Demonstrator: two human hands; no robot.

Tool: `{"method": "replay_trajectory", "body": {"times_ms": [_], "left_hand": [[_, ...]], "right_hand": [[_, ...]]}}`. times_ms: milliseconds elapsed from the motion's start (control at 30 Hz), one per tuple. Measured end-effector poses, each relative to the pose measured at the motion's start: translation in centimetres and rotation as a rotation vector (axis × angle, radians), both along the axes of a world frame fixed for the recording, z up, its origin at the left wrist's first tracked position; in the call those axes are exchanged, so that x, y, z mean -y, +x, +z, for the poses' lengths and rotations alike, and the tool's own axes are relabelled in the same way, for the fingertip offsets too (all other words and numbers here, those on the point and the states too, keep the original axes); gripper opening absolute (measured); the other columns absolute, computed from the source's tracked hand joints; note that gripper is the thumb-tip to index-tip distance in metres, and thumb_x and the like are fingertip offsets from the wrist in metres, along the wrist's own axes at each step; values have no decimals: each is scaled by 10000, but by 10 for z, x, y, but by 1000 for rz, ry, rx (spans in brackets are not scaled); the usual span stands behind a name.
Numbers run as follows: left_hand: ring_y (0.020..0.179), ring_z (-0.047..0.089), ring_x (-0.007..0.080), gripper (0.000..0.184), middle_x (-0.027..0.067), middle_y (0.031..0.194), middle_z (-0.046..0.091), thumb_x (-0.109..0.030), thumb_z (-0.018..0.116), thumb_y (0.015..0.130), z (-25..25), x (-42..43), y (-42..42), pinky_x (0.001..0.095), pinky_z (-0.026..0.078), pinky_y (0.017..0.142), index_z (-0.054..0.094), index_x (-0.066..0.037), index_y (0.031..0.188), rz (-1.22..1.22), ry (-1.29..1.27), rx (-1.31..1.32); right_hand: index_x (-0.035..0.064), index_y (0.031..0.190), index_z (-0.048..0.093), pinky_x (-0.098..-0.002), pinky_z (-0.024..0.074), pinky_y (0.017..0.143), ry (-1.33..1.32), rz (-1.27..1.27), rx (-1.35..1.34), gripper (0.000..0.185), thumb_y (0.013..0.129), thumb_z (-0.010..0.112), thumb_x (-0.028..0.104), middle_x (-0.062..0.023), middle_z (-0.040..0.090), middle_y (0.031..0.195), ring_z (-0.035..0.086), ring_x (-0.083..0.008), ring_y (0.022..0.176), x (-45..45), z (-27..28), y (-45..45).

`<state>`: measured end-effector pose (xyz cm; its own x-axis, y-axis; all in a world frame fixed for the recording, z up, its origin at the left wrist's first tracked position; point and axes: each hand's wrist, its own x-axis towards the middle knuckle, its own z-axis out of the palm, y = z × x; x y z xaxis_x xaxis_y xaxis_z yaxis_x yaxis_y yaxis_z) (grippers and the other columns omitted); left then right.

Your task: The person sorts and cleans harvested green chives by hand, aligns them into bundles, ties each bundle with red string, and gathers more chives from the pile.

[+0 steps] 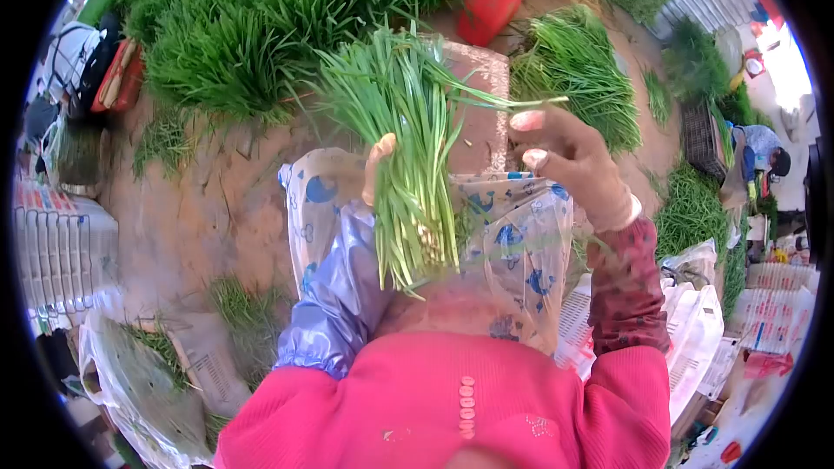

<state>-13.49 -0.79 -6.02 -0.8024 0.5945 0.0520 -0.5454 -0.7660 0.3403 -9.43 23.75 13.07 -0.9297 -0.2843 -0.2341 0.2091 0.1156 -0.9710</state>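
A bunch of long green stalks with pale lower ends (413, 165) hangs in front of my body, leaves pointing away from me. My left hand (379, 167) grips it from the left side, mostly hidden behind the stalks, with the thumb showing. To the right of the bunch, my right hand (569, 156) has thumb and forefinger apart. A thin stalk (530, 104) sticks out of the bunch and reaches the right fingertips; whether they touch it I cannot tell. Below is a patterned plastic apron (530, 252) over my lap.
Large green heaps (226, 43) lie ahead at the left, with a smaller pile (578, 78) at the right. A red bag of ties (495, 4) stands beyond a board (478, 108). White crates (65, 243) are stacked at the far left. A person (760, 152) bends at the far right.
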Motion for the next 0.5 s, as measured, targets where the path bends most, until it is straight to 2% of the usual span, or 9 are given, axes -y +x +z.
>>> {"method": "replay_trajectory", "body": {"times_ms": [33,100,167,200,267,367,433,467,500], "left_hand": [[822,668,239,610,162,1028,660,-485,574,869,9,-2,-1,345,584,666,558,27,1200,-14,-2,-11],[758,674,238,602,156,956,669,-472,559,888,31,-10,3,370,593,651,545,40,1204,50,-136,-81],[736,673,240,608,153,935,671,-476,560,887,40,-19,0,375,592,649,543,43,1204,74,-193,-142],[740,667,238,610,149,944,667,-477,569,876,46,-22,-1,362,585,648,548,41,1198,30,-214,-59],[744,661,236,612,146,952,664,-477,578,866,53,-23,-9,350,577,646,552,40,1193,-15,-248,26],[891,658,237,656,157,1086,644,-404,717,768,58,-18,-27,331,560,792,566,76,1191,-174,-274,-122],[876,655,236,534,158,1056,643,-326,667,825,18,-20,-39,327,555,777,570,86,1151,-93,-325,-91],[854,655,235,480,156,1036,643,-294,635,852,4,-22,-43,325,562,752,566,80,1146,-24,-209,-90],[839,656,232,452,156,1021,643,-282,613,870,4,-24,-41,329,568,730,563,72,1147,5,-150,-95]], "right_hand": [[-9,1276,498,-315,532,895,-2,-14,-11,419,886,621,83,-116,556,1254,595,-242,1114,-5,-17,-6],[0,1304,470,-382,524,911,-273,96,277,472,934,604,261,-111,541,1279,584,-259,1115,-18,-71,-21],[14,1329,440,-440,520,910,-486,231,360,596,922,596,421,-110,527,1292,559,-258,1157,-6,-87,-31],[36,1349,426,-419,516,895,-479,263,379,712,865,638,514,-95,540,1278,546,-240,1156,-2,-96,-42],[45,1348,432,-399,508,893,-489,262,241,701,861,651,499,-92,552,1263,543,-233,1148,9,-90,-56],[56,1333,453,-334,483,868,-358,259,76,639,860,675,423,-79,592,1170,560,-191,1042,20,-90,-70],[42,1313,462,-319,475,867,86,22,-196,615,863,653,416,-83,609,1104,574,-175,972,44,-69,-62],[29,1311,463,-319,471,868,77,-24,-278,641,885,613,484,-81,632,1058,582,-175,948,52,-83,-64],[29,1311,463,-319,471,868,75,-42,-264,641,885,613,484,-81,632,1058,582,-175,948,49,-85,-63]]}}
